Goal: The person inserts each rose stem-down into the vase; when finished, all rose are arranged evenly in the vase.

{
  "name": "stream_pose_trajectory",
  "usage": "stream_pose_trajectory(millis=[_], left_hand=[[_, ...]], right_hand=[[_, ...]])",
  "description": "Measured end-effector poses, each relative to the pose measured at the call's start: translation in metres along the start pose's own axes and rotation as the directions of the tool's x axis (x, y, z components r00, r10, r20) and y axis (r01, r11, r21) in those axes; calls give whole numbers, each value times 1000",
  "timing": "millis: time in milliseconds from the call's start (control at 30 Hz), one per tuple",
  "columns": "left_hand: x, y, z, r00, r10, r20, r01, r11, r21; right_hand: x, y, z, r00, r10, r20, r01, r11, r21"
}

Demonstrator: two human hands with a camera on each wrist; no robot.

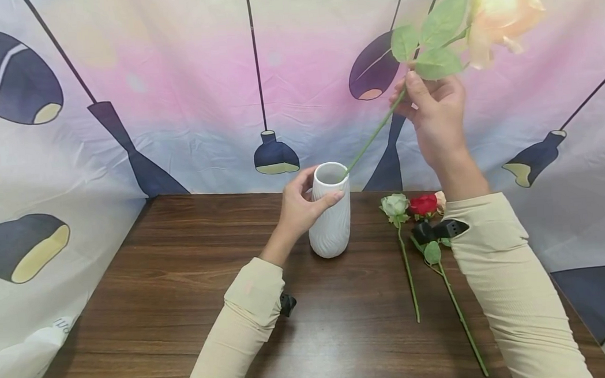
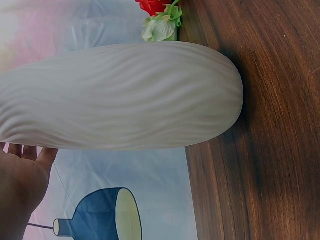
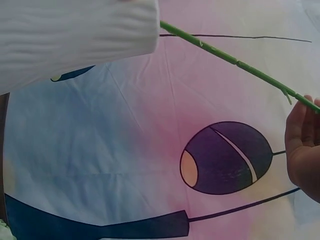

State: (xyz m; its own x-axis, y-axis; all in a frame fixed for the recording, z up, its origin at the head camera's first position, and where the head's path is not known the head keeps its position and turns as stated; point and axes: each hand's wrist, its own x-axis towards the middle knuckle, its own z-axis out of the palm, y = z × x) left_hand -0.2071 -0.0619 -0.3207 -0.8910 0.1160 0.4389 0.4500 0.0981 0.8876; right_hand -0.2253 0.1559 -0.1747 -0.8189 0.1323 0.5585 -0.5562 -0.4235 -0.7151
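Observation:
A white ribbed vase (image 1: pixel 330 222) stands upright on the wooden table. Its upper part is gripped by my left hand (image 1: pixel 303 203), thumb across the front near the rim and fingers around the side. My right hand (image 1: pixel 438 111) pinches the green stem of a pale peach rose (image 1: pixel 505 12), just under its leaves. The stem slants down to the left, and its lower end is at the vase mouth. In the right wrist view the stem (image 3: pixel 235 61) runs from the fingers to the vase's rim (image 3: pixel 156 30). The left wrist view shows the vase's side (image 2: pixel 130 95) close up.
Right of the vase lie a white rose (image 1: pixel 395 206) and a red rose (image 1: pixel 423 205), stems toward the near edge. Another pale bloom (image 1: pixel 441 201) shows partly behind the right sleeve. A patterned cloth with printed lamps (image 1: pixel 213 90) hangs behind the table (image 1: pixel 194 288).

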Motion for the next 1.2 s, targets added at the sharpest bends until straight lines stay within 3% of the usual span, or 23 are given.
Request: stream_pose_trajectory(millis=[300,500,767,967,1200], left_hand=[[0,0,1,1000,4,0,-4,1000,-3],[0,0,0,1000,-1,0,1,1000,-6],[0,0,0,1000,-4,-6,4,1000,-12],[0,0,0,1000,10,-3,-10,1000,-15],[1,0,1,1000,26,-1,-26,1000,-17]], right_hand=[[-8,8,2,997,63,46,-60,996,-62],[-16,21,-1,993,82,85,-65,980,-186],[-29,39,-4,973,116,201,-55,956,-287],[-36,47,-6,952,204,230,-108,923,-370],[-38,50,-5,950,200,240,-95,917,-386]])
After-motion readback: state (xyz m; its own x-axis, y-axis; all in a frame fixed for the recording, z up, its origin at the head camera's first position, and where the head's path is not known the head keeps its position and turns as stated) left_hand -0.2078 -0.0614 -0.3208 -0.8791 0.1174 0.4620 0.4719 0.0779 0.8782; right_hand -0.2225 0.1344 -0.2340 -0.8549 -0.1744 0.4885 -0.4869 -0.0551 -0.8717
